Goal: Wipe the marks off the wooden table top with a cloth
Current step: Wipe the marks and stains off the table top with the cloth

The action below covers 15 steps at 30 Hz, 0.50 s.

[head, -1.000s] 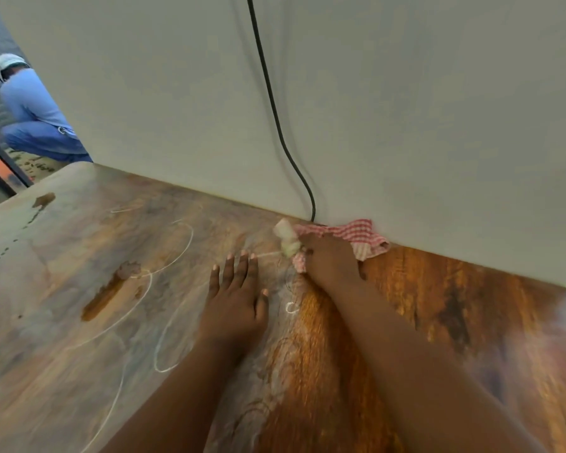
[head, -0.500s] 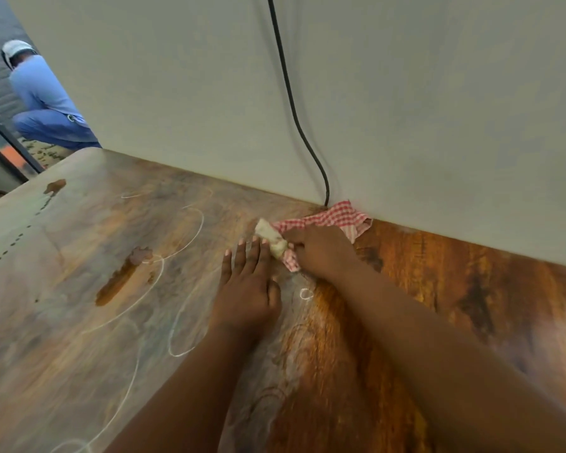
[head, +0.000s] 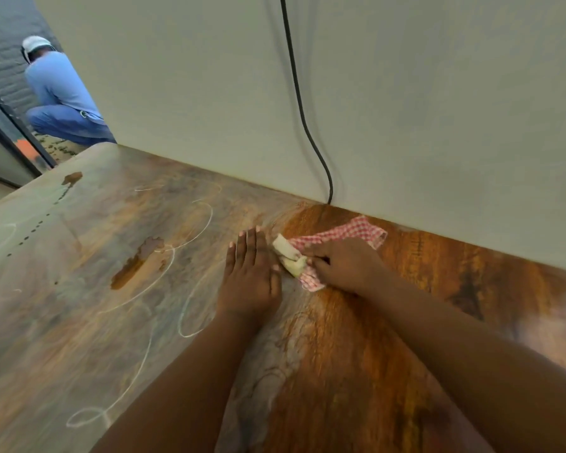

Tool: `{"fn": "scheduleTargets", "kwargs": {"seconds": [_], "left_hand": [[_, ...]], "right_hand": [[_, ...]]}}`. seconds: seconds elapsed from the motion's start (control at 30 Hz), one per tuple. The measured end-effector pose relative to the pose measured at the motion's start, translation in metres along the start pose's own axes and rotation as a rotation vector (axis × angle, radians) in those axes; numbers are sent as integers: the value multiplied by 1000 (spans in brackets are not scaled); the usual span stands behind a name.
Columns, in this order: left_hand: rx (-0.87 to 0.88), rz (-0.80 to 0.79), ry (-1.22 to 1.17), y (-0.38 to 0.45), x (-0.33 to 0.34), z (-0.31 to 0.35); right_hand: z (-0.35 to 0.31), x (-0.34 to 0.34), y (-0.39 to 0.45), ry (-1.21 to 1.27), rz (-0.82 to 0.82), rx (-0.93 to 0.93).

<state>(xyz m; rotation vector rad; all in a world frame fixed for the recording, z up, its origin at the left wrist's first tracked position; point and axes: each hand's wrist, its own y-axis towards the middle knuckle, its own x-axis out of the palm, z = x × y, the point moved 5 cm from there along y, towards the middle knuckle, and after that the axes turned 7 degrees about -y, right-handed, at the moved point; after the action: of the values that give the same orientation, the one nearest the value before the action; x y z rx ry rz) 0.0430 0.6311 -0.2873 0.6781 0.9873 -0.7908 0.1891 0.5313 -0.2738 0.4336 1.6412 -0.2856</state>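
Red-and-white checked cloth (head: 340, 238) lies on the wooden worktop (head: 357, 354) close to its far edge, where that edge meets the pale wall (head: 438, 109). Its long axis runs slantwise from a free corner near the wall down toward the near left, ending in a bunched, cream-coloured fold. The right hand (head: 343, 264) lies knuckles-up on the middle of the cloth, its fingers (head: 319, 256) curled and gripping the fabric against the wood, forearm reaching in from the near right corner. The left hand (head: 250, 273) lies flat, palm down, just left of the bunched end, fingers straight, together, pointing at the far edge and holding nothing. White chalk loops (head: 164, 289) and a brown smear (head: 137, 263) mark the worktop's left part. A black cable (head: 303, 119) hangs down the wall to the far edge. Beyond the far left corner a person in blue (head: 62, 99) crouches.
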Motion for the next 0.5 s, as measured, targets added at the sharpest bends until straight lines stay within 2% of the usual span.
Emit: {"fn": "scheduleTargets", "kwargs": {"seconds": [0.1, 0.2, 0.27, 0.37, 0.43, 0.5], "left_hand": [[-39, -46, -17, -8, -3, -3], [-138, -20, -141, -19, -15, -11], [-249, 32, -229, -30, -25, -20], [-291, 16, -191, -52, -38, -29], [-258, -8, -145, -66, -46, -35], [-242, -28, -108, -82, -54, -40]], "right_hand": [[41, -14, -7, -157, -162, 224], [15, -16, 0, -113, -77, 358], [-36, -7, 0, -24, -8, 278], [-92, 4, -31, 5, -6, -2], [-78, 1, -57, -2, -57, -83], [-49, -5, -71, -60, -163, -18]]}}
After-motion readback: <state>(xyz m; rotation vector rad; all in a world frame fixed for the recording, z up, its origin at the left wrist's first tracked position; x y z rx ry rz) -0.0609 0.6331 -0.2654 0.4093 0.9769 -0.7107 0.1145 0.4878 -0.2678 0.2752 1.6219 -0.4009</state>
